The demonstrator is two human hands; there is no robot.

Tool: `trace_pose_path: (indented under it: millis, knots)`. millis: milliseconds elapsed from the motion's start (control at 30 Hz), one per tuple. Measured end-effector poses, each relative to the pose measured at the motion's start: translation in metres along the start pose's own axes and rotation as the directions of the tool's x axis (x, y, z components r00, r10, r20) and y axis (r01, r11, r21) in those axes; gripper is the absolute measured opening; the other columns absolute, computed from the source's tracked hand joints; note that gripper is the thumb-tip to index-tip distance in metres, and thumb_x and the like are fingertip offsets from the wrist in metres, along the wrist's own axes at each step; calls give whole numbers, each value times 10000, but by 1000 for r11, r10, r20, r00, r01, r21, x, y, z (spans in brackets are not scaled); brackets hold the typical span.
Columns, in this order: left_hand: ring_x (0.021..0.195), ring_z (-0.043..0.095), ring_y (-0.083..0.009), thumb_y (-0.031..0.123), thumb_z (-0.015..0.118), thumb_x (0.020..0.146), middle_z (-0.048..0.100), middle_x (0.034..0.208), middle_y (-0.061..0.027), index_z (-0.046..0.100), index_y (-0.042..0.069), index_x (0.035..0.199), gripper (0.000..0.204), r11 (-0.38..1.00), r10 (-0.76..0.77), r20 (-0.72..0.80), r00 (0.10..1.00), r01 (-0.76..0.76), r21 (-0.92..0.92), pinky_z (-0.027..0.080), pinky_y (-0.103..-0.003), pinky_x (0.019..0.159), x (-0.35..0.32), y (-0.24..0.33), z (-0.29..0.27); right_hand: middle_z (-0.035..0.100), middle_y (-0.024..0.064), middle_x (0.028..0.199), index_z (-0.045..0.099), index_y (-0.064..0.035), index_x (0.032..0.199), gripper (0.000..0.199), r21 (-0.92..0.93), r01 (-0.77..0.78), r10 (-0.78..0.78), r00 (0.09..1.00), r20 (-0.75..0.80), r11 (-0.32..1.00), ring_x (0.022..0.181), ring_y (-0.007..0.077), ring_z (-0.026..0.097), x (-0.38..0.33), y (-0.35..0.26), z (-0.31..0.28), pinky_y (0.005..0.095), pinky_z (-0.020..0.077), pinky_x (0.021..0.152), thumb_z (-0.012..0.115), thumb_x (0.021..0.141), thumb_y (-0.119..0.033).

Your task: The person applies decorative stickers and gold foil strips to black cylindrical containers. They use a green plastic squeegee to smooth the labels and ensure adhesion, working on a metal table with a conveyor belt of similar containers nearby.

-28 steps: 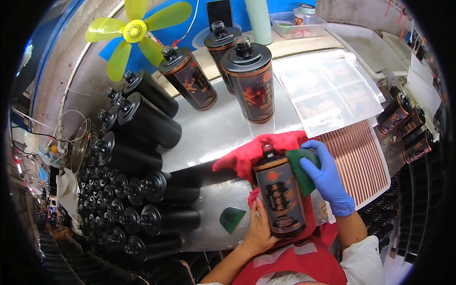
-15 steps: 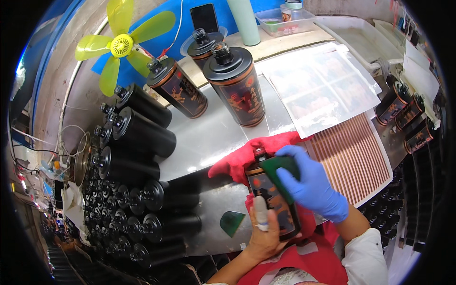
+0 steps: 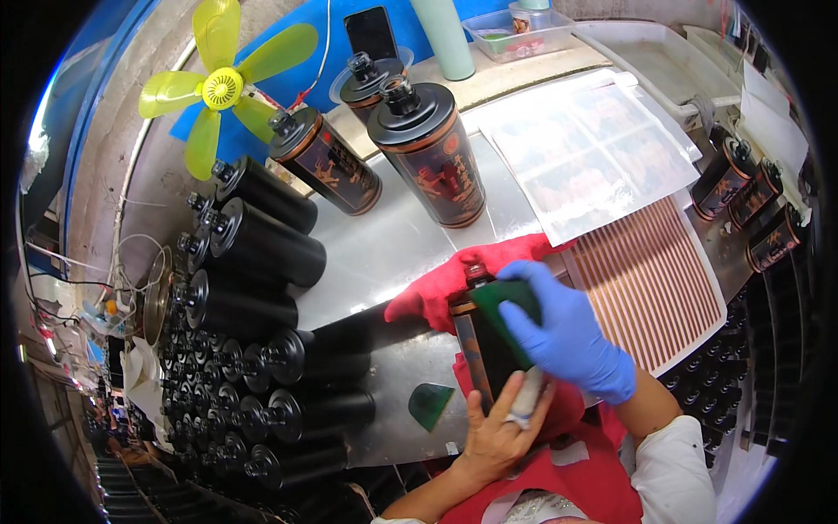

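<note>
A black bottle [image 3: 482, 360] lies tilted on a red cloth [image 3: 436, 284], its neck pointing away from me. My left hand [image 3: 502, 432], one finger wrapped in white, grips the lower end of the bottle. A strip of its orange-and-dark decoration shows along the left side; the upper face looks plain black. In a blue glove, my right hand [image 3: 572, 336] pinches a dark green scraper [image 3: 504, 313] laid along the bottle's upper side. A second green scraper [image 3: 430, 405] rests on the metal table to the left.
Plain black bottles [image 3: 266, 244] crowd the left side. Decorated bottles [image 3: 428, 157] stand at the back, and several more [image 3: 729, 179] at the far right. A translucent sheet [image 3: 594, 157] and a striped sheet [image 3: 650, 288] lie right of the cloth. A yellow-green fan [image 3: 222, 88] is back left.
The bottle has been turned about its length, so its decorated face has rolled leftward. My left hand's fingers have shifted across it to the right. The green scraper stays against the bottle.
</note>
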State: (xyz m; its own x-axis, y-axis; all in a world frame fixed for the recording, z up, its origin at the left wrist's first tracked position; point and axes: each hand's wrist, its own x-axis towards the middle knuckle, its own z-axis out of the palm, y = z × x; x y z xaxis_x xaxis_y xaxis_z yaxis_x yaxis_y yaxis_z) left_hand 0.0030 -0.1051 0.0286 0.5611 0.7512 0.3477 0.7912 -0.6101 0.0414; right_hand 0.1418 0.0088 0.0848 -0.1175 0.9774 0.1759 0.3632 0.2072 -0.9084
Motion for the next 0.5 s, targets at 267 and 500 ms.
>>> trace_pose_path:
  millis: [267,500]
  knots:
    - [1306,319,-501,416,766,725,409,1313,-369,363,-69,1359,895,785,-353,-221,909,160,-598,118,-575,1088,-35,-5,17,626,119,923,512,-50,1135,286,237,-102,144,975,-168,966,831,179,634,-12,48,-14,321,503,744,603,872,-117]
    - [1252,340,-543,417,781,699,331,1320,-423,331,-77,1364,942,946,-142,-83,986,110,-304,228,-613,1032,-2,-4,3,632,184,928,535,-62,1103,273,-34,39,-41,996,-75,999,818,347,645,-2,1,-1,383,518,696,602,863,-176]
